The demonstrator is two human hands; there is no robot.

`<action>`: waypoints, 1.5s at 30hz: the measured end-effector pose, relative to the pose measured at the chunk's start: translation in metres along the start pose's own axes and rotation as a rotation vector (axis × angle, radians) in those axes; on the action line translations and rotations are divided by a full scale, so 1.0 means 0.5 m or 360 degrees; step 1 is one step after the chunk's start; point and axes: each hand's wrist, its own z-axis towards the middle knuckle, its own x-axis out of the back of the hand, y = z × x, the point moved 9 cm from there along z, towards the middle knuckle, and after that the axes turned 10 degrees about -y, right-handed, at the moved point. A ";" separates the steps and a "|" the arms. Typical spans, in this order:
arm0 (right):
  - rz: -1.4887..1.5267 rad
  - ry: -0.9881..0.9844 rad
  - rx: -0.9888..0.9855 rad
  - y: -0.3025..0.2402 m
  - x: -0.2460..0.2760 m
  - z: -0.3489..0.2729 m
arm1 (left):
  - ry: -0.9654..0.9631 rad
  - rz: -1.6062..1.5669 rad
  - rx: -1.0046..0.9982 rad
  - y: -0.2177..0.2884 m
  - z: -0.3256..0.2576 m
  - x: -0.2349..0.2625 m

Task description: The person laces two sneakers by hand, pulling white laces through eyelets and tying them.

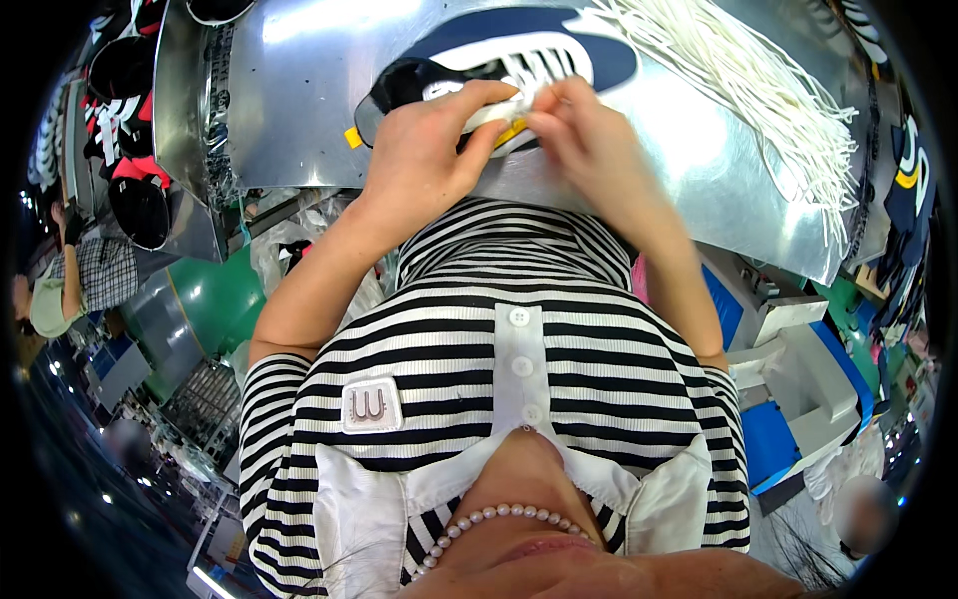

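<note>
A navy, white and black shoe upper point(449, 42) with yellow parts lies on its side on the metal worktop, close to its near edge. My left hand point(429, 140) is closed at the shoe's lacing area, thumb and forefinger pinching its white edge. Just to the right, my right hand point(594, 145) is blurred by motion, its fingertips drawn together at a short piece of white shoelace point(525, 98). Both sets of fingertips nearly meet over the eyelets. My hands hide part of the shoe's near side.
A thick bundle of white shoelaces point(743, 95) spreads over the right of the metal worktop point(284, 110). Black, red and white shoe parts point(135, 170) sit at the left; navy ones point(908, 190) hang at the far right. A grey and blue box point(798, 369) stands below right. Another person point(80, 280) is at far left.
</note>
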 end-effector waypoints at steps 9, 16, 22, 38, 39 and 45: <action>-0.0561 0.0742 0.0467 -0.004 0.099 0.026 | -0.0263 0.0302 -0.0112 0.025 0.009 -0.020; 0.0095 0.0693 0.0283 0.044 0.112 0.039 | -0.0090 -0.0152 -0.0087 -0.009 -0.028 0.016; 0.0108 0.0452 0.0205 0.003 0.100 0.046 | 0.0162 -0.0235 0.0107 -0.011 0.015 0.033; -0.0168 0.0118 0.0298 -0.015 0.073 0.104 | 0.0131 -0.0028 -0.0127 -0.011 0.067 0.034; -0.0180 0.0147 0.0304 -0.013 0.075 0.102 | 0.0132 -0.0021 -0.0151 -0.009 0.068 0.034; -0.0097 0.0233 0.0388 0.003 0.080 0.087 | 0.0142 -0.0050 -0.0131 -0.011 0.070 0.034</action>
